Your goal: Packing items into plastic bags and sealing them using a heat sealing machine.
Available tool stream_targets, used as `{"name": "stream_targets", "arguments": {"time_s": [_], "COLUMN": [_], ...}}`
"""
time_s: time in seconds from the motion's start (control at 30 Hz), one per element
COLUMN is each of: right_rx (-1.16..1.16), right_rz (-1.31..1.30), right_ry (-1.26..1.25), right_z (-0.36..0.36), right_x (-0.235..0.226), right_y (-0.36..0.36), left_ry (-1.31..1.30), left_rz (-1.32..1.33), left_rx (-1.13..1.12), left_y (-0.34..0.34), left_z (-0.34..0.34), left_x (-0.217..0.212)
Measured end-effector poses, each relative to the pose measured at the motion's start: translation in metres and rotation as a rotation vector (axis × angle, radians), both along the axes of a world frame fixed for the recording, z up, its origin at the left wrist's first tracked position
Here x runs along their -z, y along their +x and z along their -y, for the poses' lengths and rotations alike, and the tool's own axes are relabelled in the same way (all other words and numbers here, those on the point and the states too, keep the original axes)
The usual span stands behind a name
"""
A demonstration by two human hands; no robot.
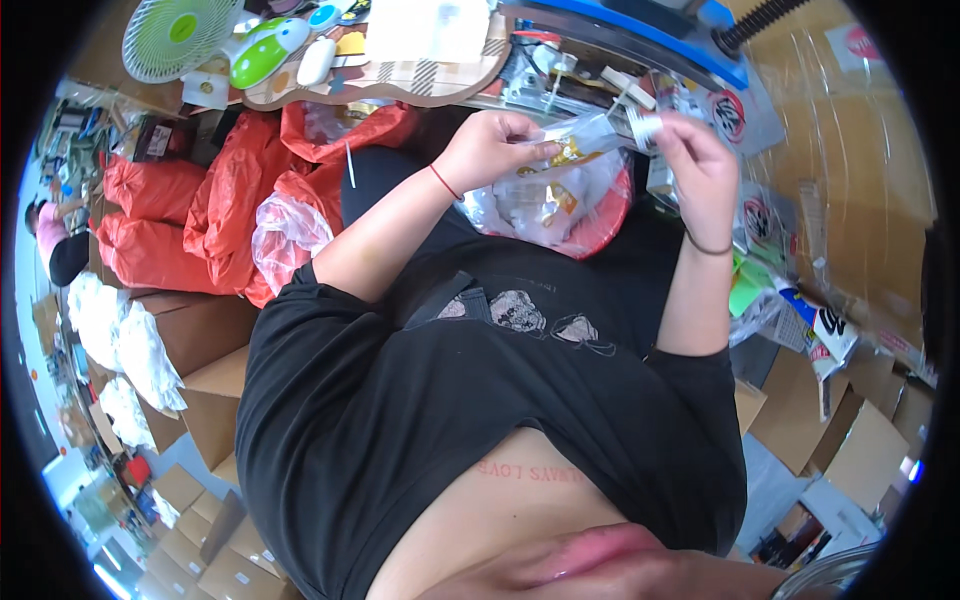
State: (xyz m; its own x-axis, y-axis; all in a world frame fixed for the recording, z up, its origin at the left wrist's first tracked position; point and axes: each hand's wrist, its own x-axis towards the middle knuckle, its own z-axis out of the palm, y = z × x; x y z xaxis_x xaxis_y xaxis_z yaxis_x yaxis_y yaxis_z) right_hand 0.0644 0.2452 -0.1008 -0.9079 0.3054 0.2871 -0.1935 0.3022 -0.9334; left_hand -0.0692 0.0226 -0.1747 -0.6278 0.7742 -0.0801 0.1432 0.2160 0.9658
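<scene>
Head view: the left hand (492, 150) pinches one end of a clear packet (575, 143) with gold print, fingers closed on it. The right hand (700, 160), at three o'clock from it, grips the other end — fingers clamped too. Below the packet, at six o'clock, sits a red basket (610, 222) of similar packets. A green fan (178, 35) stands at ten o'clock — well apart.

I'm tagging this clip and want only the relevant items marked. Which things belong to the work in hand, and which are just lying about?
In hand:
- left hand and right hand, pinching a clear plastic packet between them
- red basin of similar packets, right below the hands

Lying about:
- green and white desk fan
- orange plastic bags
- cardboard boxes
- blue tray
</scene>
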Motion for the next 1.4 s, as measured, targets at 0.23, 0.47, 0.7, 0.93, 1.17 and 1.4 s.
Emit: {"name": "stream_targets", "arguments": {"time_s": [0.23, 0.47, 0.7, 0.93, 1.17, 1.4], "right_rx": [-0.096, 0.079, -0.032, -0.069, -0.14, 0.218], "right_rz": [0.15, 0.102, 0.45, 0.357, 0.36, 0.254], "right_ry": [0.181, 0.472, 1.178, 1.226, 0.743, 0.721], "right_z": [-0.026, -0.049, -0.09, -0.13, -0.197, -0.153], "right_x": [0.015, 0.011, 0.052, 0.099, 0.113, 0.087], "right_y": [-0.001, 0.019, 0.051, 0.114, 0.099, 0.071], "left_ry": [0.144, 0.242, 0.137, -0.032, -0.215, -0.412], "left_rz": [0.51, 0.781, 0.693, 0.274, -1.338, -1.124], "left_rx": [0.15, 0.214, 0.0, -0.145, -0.541, -0.137], "left_y": [0.041, 0.043, -0.02, -0.022, -0.1, -0.077], "left_z": [-0.02, -0.03, -0.039, -0.038, 0.059, 0.074], "left_x": [-0.003, 0.018, 0.022, 0.002, 0.047, 0.05]}}
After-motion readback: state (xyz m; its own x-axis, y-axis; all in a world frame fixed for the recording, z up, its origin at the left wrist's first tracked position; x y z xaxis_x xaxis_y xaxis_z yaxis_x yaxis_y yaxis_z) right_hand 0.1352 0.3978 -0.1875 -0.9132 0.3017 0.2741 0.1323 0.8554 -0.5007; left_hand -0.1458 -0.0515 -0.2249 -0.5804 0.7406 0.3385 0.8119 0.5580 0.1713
